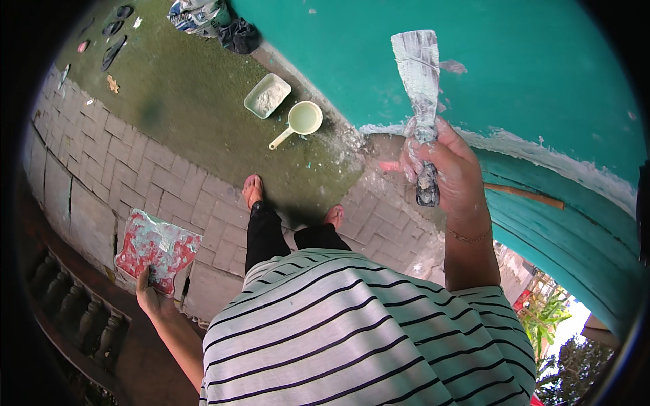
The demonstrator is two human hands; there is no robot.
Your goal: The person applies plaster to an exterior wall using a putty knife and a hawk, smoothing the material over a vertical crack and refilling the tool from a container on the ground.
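My right hand [443, 159] is closed round the dark handle of a putty knife [418, 74], held up in front of the teal wall [542, 74]. White filler coats its broad blade, which points away from me, and smears my fingers. Down at the left, my left hand [152, 298] grips the near edge of a red plastic board [159, 247], thumb on top. Patches of whitish and teal filler cover the board; the fingers beneath it are hidden.
A tray of white powder [268, 96] and a pale dipper [305, 118] stand on the ground by the wall. Behind them are a sack [200, 17] and a black bag [239, 36]. Slippers [114, 53] lie far left; a balustrade [84, 321] runs near left.
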